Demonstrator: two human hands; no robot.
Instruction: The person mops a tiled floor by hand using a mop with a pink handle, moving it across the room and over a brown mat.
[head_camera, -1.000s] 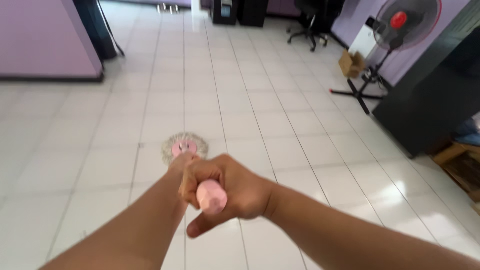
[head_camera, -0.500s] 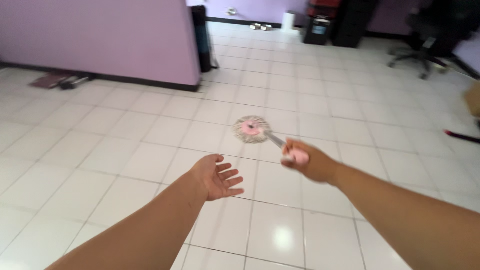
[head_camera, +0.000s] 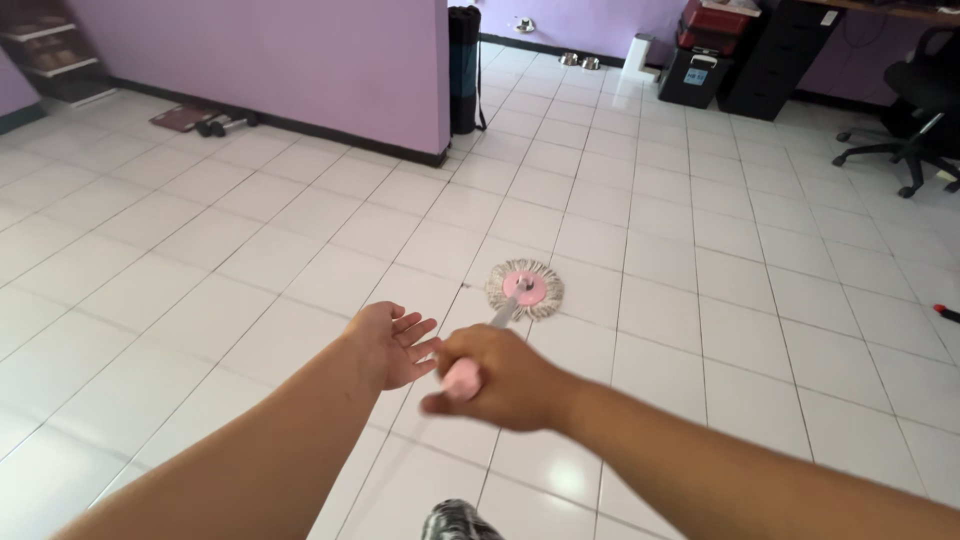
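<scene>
**Head view: mop runs straight out ahead of your right fist**

Your right hand (head_camera: 500, 378) is clenched around the pink handle (head_camera: 461, 380) of the mop. Its shaft runs forward and slightly right to the mop head (head_camera: 525, 288), flat on the white tiled floor (head_camera: 250, 260). Your left hand (head_camera: 392, 343) is spread and empty, just beside the grip, the nearer free hand.

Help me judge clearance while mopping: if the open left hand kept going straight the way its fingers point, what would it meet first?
Most likely the right hand gripping the pink mop handle: the left hand, palm open, points its fingers right at them, nearly touching. Depth is hard to judge here.
</scene>
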